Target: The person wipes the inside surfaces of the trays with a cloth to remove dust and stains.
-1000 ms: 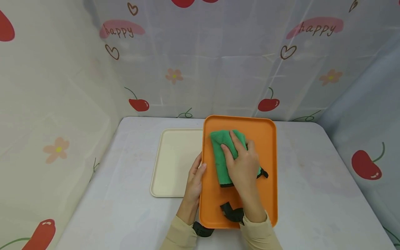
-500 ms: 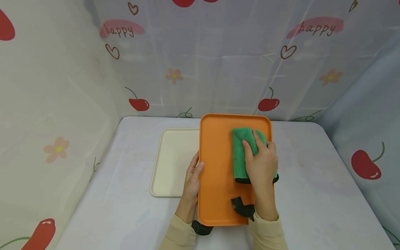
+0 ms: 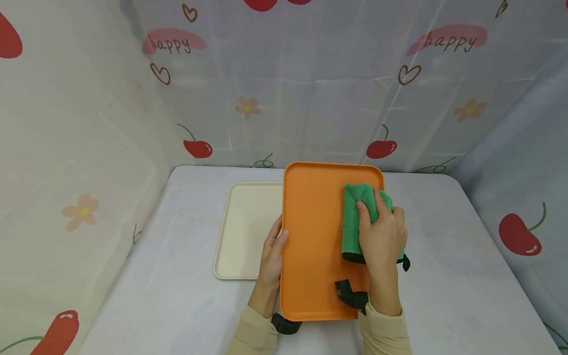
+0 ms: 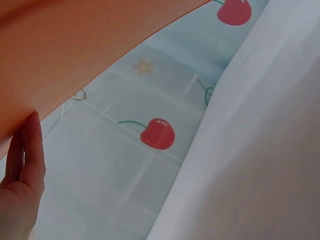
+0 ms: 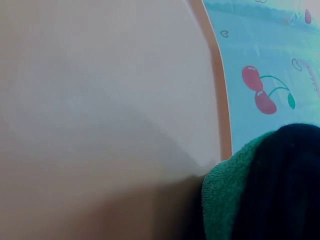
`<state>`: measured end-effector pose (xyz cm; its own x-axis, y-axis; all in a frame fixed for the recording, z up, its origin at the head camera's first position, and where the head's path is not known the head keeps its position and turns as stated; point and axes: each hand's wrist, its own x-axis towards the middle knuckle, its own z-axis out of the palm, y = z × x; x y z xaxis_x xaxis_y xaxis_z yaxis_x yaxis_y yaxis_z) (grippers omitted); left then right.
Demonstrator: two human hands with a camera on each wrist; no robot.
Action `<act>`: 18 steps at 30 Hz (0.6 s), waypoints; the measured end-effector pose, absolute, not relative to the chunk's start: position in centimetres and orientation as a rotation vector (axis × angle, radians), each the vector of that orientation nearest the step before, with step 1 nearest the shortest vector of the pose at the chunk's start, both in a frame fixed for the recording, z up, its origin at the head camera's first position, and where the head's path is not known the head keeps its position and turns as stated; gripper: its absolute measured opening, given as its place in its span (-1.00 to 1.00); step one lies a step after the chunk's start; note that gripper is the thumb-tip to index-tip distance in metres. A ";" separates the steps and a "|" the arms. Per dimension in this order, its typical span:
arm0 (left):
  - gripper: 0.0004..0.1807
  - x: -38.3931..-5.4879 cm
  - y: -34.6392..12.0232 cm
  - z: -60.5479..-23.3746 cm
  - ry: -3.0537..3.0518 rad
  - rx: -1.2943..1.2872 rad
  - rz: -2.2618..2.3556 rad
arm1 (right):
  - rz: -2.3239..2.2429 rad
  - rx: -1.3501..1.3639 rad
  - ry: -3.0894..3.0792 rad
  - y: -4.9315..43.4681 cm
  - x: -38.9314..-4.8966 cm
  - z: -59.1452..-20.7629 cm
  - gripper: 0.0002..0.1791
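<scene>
An orange tray is held up off the table, its long sides running away from me. My left hand grips its left edge, thumb at the rim and fingers behind. From the left wrist view, the fingertips touch the tray's underside. A folded green cloth with black edging lies against the tray's right side and hangs past the right rim. Spread over it, my right hand holds the cloth to the tray. In the right wrist view, the cloth covers part of the rim; the right fingers are hidden.
A cream tray lies flat on the white table, partly hidden behind the orange one. Printed curtains stand along the back and both sides. Black wrist straps sit at the cuffs.
My right hand has slid the green cloth from the tray's middle rightward to its right rim. The orange tray has shifted slightly left, with the left hand still gripping it.
</scene>
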<state>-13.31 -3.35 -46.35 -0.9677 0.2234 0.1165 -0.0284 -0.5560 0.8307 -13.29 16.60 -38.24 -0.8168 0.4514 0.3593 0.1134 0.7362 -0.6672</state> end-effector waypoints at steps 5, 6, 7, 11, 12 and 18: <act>-0.37 -13.3 -3.4 -46.3 1.392 0.307 2.635 | 0.924 -0.428 -2.397 16.4 -13.2 -38.3 -0.45; -0.37 -13.2 -3.4 -46.3 1.388 0.313 2.635 | 0.935 -0.429 -2.389 16.4 -13.2 -38.4 -0.45; -0.37 -13.2 -3.4 -46.3 1.382 0.320 2.633 | 0.946 -0.430 -2.380 16.4 -13.2 -38.4 -0.46; -0.37 -13.2 -3.4 -46.4 1.378 0.338 2.625 | 0.970 -0.432 -2.346 16.3 -13.3 -38.7 -0.46; -0.38 -13.2 -3.4 -46.3 1.382 0.337 2.622 | 0.970 -0.430 -2.338 16.3 -13.3 -38.8 -0.46; -0.37 -13.1 -3.3 -46.2 1.390 0.309 2.620 | 0.958 -0.378 -2.283 15.6 -13.2 -39.2 -0.46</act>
<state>-13.11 -3.25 -46.15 -0.9660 0.2355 0.1070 -0.0436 -0.5558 0.8302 -13.25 15.60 -39.23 -0.7626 0.4757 0.4383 0.0207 0.6951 -0.7186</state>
